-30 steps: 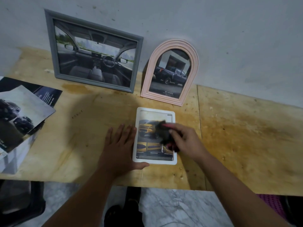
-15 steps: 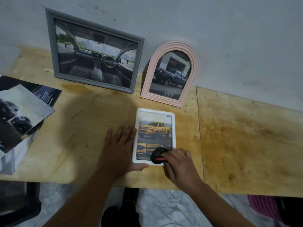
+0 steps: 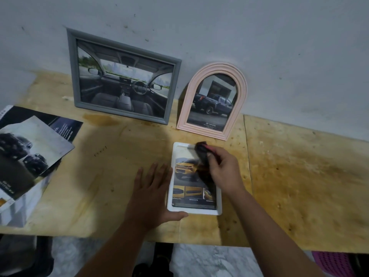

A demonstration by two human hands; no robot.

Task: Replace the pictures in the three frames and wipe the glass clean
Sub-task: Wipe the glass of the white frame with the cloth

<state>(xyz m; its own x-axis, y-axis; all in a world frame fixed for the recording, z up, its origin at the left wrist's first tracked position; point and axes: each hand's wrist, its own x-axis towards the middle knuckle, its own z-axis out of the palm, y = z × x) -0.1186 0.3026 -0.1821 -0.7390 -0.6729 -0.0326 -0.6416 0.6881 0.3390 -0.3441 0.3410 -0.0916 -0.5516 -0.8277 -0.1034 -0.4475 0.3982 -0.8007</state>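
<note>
A small white frame (image 3: 173, 202) with a yellow truck picture lies flat on the wooden table (image 3: 299, 176). My left hand (image 3: 151, 192) lies flat beside the frame's left edge, fingers straight, thumb against its near corner. My right hand (image 3: 224, 170) grips a dark cloth (image 3: 203, 156) with a red edge and presses it on the upper half of the glass. The cloth is blurred by motion. A grey frame (image 3: 123, 76) with a car interior picture and a pink arched frame (image 3: 214, 100) with a dark truck picture lean upright against the wall.
Loose car brochure pages (image 3: 30, 148) lie on a white box (image 3: 22, 208) at the table's left end. The table's near edge runs just below my wrists, with marble floor (image 3: 199, 260) beneath. A pink basket (image 3: 331, 264) shows at the lower right.
My right hand has swept the cloth from the frame's near edge up to its far end. Half a second before that it had come down from the middle. My left hand has stayed put.
</note>
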